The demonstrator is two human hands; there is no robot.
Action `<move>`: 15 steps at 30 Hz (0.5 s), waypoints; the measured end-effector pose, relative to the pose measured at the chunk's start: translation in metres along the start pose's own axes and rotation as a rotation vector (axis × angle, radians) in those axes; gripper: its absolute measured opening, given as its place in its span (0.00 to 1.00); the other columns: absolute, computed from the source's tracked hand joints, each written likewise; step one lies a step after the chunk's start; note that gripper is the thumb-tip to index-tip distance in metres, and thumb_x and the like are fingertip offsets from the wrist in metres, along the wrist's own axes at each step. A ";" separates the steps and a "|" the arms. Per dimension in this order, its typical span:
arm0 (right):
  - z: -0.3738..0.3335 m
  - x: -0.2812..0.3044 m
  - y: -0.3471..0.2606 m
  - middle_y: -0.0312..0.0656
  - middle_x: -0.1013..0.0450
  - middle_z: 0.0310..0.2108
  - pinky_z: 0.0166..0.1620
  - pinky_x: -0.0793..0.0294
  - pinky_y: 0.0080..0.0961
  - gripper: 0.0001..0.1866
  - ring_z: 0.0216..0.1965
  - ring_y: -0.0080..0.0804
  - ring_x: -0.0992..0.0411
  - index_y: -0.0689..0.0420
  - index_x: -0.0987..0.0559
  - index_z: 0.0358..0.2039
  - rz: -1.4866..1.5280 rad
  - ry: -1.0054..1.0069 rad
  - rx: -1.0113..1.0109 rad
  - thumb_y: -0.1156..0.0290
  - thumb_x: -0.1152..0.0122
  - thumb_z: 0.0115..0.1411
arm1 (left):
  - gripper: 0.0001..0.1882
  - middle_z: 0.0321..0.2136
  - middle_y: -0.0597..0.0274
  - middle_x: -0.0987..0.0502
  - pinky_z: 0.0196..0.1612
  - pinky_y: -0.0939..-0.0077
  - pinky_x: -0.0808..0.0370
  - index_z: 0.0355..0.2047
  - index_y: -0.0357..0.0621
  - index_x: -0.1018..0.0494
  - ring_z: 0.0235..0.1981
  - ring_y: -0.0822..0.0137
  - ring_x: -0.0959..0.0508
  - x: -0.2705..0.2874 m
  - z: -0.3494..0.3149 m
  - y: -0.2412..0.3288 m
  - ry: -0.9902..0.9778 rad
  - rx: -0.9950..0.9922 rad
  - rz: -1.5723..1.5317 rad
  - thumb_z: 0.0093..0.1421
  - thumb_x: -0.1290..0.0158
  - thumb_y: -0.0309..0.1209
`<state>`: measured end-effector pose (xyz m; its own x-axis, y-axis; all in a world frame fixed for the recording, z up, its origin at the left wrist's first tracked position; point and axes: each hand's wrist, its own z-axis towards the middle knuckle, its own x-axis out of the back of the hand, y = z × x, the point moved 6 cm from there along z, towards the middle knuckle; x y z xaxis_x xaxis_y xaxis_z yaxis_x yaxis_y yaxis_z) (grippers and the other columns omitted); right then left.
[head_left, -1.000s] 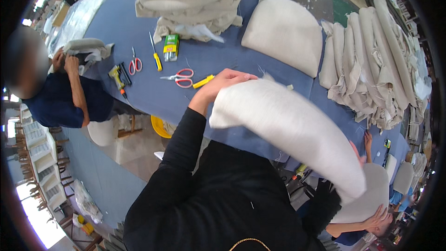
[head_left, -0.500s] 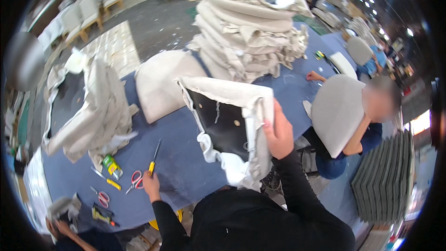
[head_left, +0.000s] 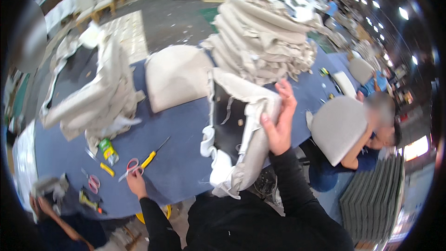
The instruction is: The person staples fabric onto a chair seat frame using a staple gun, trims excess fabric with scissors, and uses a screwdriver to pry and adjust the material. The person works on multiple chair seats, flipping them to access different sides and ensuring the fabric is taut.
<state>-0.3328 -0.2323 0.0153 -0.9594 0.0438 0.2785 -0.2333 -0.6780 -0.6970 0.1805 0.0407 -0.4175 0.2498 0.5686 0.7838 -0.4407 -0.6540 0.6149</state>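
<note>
My right hand [head_left: 280,123] steadies the right edge of a beige upholstered chair cushion [head_left: 254,94], thumb on the front and fingers stretched along the side. The cushion stands tilted, its black underside facing me, with loose fabric folded round the rim, white cloth hanging at the lower left and a loose thread. My left hand [head_left: 136,183] is closed at the handles of red-handled scissors [head_left: 133,163] on the blue-covered table [head_left: 181,158]. Just beside them lies a yellow-handled screwdriver [head_left: 149,159] with a thin dark shaft.
A finished-looking cushion [head_left: 179,78] lies beyond, near a tall cushion stack [head_left: 260,37]; another stack [head_left: 104,93] stands left. A green container [head_left: 108,151], a yellow-handled tool [head_left: 107,169], and more scissors [head_left: 94,183] lie left. Co-workers sit at both sides; one holds a grey cushion [head_left: 339,125].
My left hand has let go of the yellow-handled screwdriver and moved left to the red-handled scissors. The cushion has turned in my right hand, whose fingers are now more spread.
</note>
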 end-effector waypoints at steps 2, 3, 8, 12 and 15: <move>0.016 0.007 -0.007 0.57 0.37 0.73 0.78 0.45 0.49 0.30 0.72 0.52 0.34 0.57 0.30 0.67 -0.189 -0.153 0.076 0.70 0.37 0.65 | 0.21 0.41 0.47 0.12 0.49 0.49 0.20 0.45 0.43 0.14 0.46 0.42 0.14 -0.009 0.022 -0.011 -0.124 0.070 -0.161 0.67 0.37 0.49; 0.013 0.014 0.000 0.57 0.35 0.73 0.78 0.44 0.49 0.26 0.71 0.53 0.33 0.56 0.28 0.66 -0.280 -0.214 0.088 0.69 0.38 0.67 | 0.21 0.34 0.47 0.10 0.45 0.55 0.19 0.37 0.41 0.10 0.37 0.49 0.11 -0.002 0.018 0.030 -0.116 0.067 -0.138 0.68 0.39 0.48; -0.016 -0.001 -0.010 0.58 0.31 0.69 0.75 0.40 0.51 0.17 0.71 0.55 0.33 0.57 0.20 0.56 -0.080 0.031 0.252 0.70 0.40 0.68 | 0.27 0.45 0.44 0.11 0.53 0.50 0.17 0.44 0.47 0.11 0.50 0.40 0.13 0.003 0.033 0.004 -0.104 0.354 0.086 0.55 0.30 0.56; -0.011 -0.001 -0.034 0.57 0.29 0.67 0.74 0.39 0.52 0.19 0.70 0.56 0.32 0.59 0.16 0.53 -0.468 -0.250 0.313 0.76 0.42 0.62 | 0.38 0.47 0.47 0.11 0.57 0.50 0.16 0.47 0.43 0.11 0.53 0.45 0.12 -0.008 0.028 0.012 -0.125 0.522 0.264 0.58 0.34 0.68; 0.008 0.001 -0.057 0.56 0.27 0.64 0.74 0.38 0.52 0.21 0.68 0.57 0.31 0.59 0.13 0.50 -0.517 -0.488 0.232 0.78 0.41 0.55 | 0.40 0.48 0.48 0.11 0.56 0.51 0.16 0.46 0.43 0.11 0.51 0.45 0.11 -0.023 0.021 0.031 -0.163 0.567 0.228 0.57 0.35 0.70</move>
<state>-0.3189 -0.1990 0.0605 -0.5445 0.1045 0.8323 -0.5444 -0.7989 -0.2558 0.1787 -0.0031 -0.4150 0.3517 0.3297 0.8761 0.0156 -0.9379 0.3467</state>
